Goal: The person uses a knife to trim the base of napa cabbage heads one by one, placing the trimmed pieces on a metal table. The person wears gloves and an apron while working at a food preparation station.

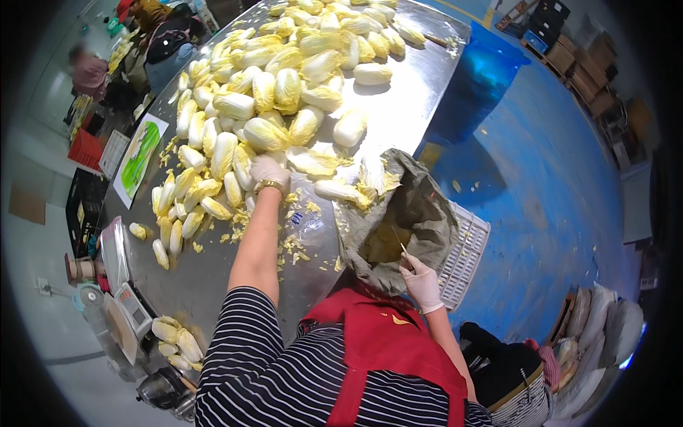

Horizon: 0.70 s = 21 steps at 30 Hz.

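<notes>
My left hand (270, 171), in a pale glove with a gold watch at the wrist, reaches into the near edge of a pile of napa cabbages (267, 133). It touches the cabbages there, but its fingers are hidden, so a grip cannot be made out. My right hand (422, 285), also gloved, holds a small knife (400, 243) with its thin blade pointing up over the open mouth of a grey-green woven sack (427, 213). Loose outer leaves (373, 179) lie at the sack's rim beside a cabbage (341, 191) on the metal table (315, 267).
A white plastic crate (469, 251) stands behind the sack. Beyond the table's right edge is a blue plastic-lined bin (469, 85). A digital scale (133, 309) and more cabbages (179, 341) sit at lower left. Other people (171, 48) work at upper left.
</notes>
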Available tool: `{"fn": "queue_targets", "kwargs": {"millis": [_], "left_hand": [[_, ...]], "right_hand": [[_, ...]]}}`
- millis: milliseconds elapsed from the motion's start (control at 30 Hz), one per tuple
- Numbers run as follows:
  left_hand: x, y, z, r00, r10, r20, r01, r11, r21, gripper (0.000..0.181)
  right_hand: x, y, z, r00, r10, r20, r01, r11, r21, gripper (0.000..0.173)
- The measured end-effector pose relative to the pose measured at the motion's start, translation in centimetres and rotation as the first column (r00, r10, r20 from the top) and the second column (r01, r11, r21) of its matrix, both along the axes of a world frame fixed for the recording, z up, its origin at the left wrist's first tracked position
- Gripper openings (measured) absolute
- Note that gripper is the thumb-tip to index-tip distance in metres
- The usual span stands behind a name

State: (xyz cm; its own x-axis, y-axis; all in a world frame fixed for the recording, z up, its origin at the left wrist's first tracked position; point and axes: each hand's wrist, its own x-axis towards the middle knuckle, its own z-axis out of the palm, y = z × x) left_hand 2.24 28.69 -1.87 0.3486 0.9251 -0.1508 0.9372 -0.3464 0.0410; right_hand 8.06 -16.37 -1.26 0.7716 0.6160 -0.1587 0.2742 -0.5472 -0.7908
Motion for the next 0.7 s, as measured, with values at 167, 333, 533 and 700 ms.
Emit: {"fn": "queue_targets", "kwargs": {"millis": [167, 333, 533, 700], "left_hand": [[-1.9, -2.8, 2.0, 0.941, -0.066, 0.331, 0.173, 0.936, -0.306, 0.067], [-5.8, -7.7, 3.6, 0.447, 0.365, 0.817, 0.558, 0.6, -0.574, 0.074], [-4.3, -17.1, 7.3, 0.286, 0.797, 0.532, 0.905, -0.042, -0.424, 0.117], [0.2, -23.9, 7.4, 0.512, 0.552, 0.658, 0.824, -0.1, -0.558, 0.094]], "right_hand": [[-0.7, -1.9, -0.6, 0.998, -0.057, -0.035, 0.058, 0.998, 0.014, 0.035], [-1.1, -3.2, 0.6, 0.994, -0.081, -0.075, 0.08, 0.997, -0.008, 0.031], [-1.3, -2.7, 1.8, 0.994, -0.106, -0.004, 0.106, 0.99, 0.096, 0.032], [0.2, -2.3, 4.0, 0.984, -0.173, 0.044, 0.171, 0.984, 0.056, 0.039]]}}
